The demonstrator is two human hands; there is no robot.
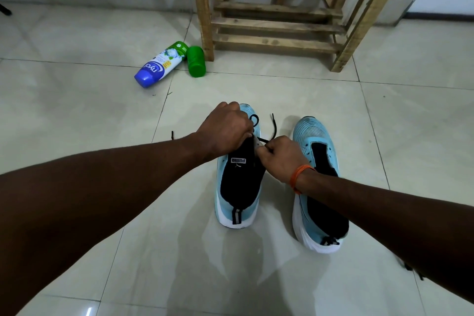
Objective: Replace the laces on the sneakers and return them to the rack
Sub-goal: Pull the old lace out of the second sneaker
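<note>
Two sneakers: left sneaker [225, 202], right sneaker [311, 133]. One black lace [275, 124]. One wooden rack [205, 7]. One bottle [159, 65], one green cap [196, 61] (loose beside it). Two hands: left hand [225, 126], right hand [282, 156]. One orange wristband [298, 174].

Both arms reach forward; left hand [225, 128] and right hand [282, 159] nearly touch, fingers [264, 149] curled, pinching the lace [275, 126].
</note>
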